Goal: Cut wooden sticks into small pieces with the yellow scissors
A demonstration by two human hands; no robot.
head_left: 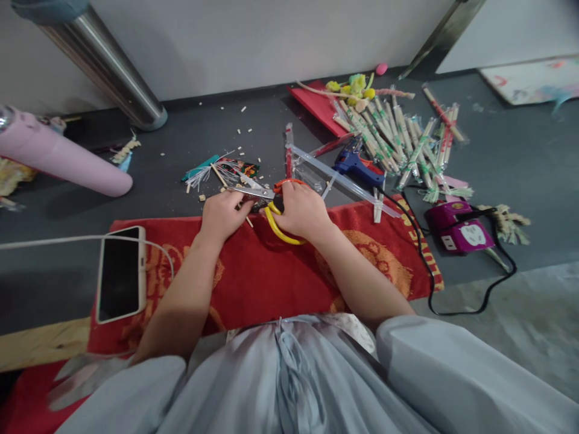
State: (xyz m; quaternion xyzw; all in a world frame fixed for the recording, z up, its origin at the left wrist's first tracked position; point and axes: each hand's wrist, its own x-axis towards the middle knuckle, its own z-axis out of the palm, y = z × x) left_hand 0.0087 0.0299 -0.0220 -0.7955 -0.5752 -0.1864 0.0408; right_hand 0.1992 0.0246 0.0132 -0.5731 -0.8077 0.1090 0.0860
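Note:
My right hand grips a pair of scissors by its yellow and orange handles. The blades point left, parted, and reach over the fingers of my left hand. That hand is closed around a thin wooden stick, whose upper end sticks out above the knuckles and whose lower end shows below the fingers. Just beyond the hands lies a bundle of white strands with a teal piece and a dark patterned scrap. Short pale cut bits are scattered around.
A blue glue gun and clear plastic strips lie right of my hands. Several wrapped sticks are heaped behind. A purple power adapter with a black cord is at right. A phone rests on the red towel; a pink cylinder juts in left.

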